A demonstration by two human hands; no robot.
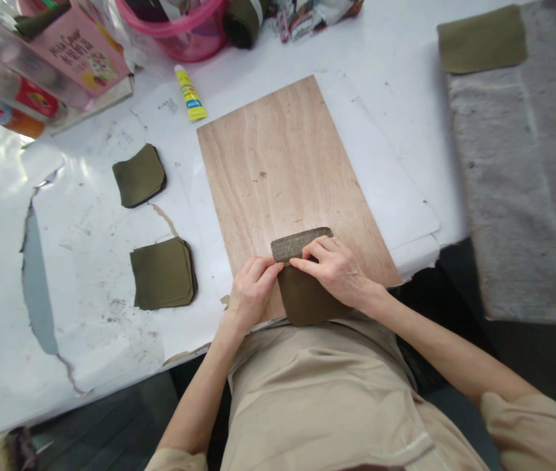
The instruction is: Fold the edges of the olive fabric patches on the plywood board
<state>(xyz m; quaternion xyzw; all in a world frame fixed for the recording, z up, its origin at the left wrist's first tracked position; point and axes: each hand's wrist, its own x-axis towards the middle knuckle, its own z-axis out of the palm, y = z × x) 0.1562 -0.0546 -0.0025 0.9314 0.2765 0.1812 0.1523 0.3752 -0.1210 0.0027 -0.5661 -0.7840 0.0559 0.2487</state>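
Note:
A dark olive fabric piece [312, 297] lies over the near edge of the wooden board [282, 163], its lower part hanging toward my lap. Its far end shows a speckled grey-brown strip [292, 246]. My left hand [253, 284] pinches the piece's left edge, just below the strip. Close beside it, my right hand [334, 265] has thumb and fingers pressed together on the same fold, covering part of the strip. Left of the board lie two stacks of olive pieces, a smaller one [139, 175] and a larger one [163, 273].
A yellow glue tube [191, 95] lies beyond the board. Farther back are a pink basket [174, 33], a pink carton [74, 49] and an olive roll [243, 23]. At right, a grey surface [528, 176] bears an olive piece [484, 39]. The white table covering [96, 261] is torn at left.

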